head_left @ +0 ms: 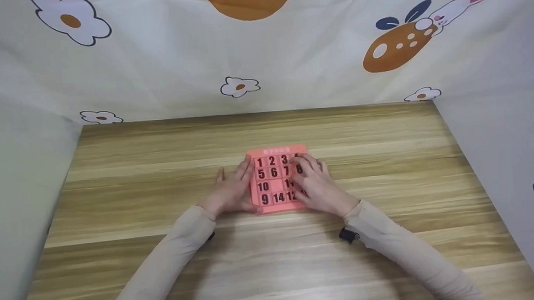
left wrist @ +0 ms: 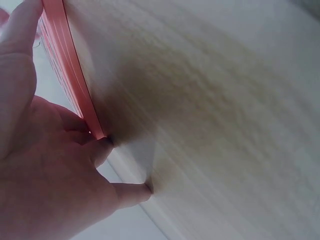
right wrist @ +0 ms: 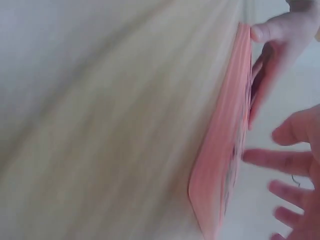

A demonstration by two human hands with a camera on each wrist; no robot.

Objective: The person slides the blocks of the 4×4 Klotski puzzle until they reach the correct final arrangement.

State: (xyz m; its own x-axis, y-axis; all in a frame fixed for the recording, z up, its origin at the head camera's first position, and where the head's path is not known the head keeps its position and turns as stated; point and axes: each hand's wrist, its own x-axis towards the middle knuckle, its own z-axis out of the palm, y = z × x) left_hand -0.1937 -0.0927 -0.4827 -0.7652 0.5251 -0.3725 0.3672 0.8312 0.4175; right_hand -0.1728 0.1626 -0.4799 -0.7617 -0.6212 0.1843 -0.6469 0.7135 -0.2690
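Note:
A pink sliding number puzzle (head_left: 276, 209) lies flat on the table. Its top rows begin 1, 2, 3 and 5, 6, 7, 8; an empty slot (head_left: 276, 185) sits right of the 10. My left hand (head_left: 230, 191) holds the puzzle along its left side, thumb on the near corner and fingers by the far part of the edge. Over the right columns hovers my right hand (head_left: 320, 187), fingers spread and covering some tiles. In the right wrist view, one finger (right wrist: 277, 159) of it reaches the tile face while the other fingers stay off.
The wood-grain table (head_left: 159, 163) extends around the puzzle. A pale patterned cloth (head_left: 168, 59) hangs behind it and along both sides. Dark wrist gear (head_left: 348, 235) shows beneath the right sleeve.

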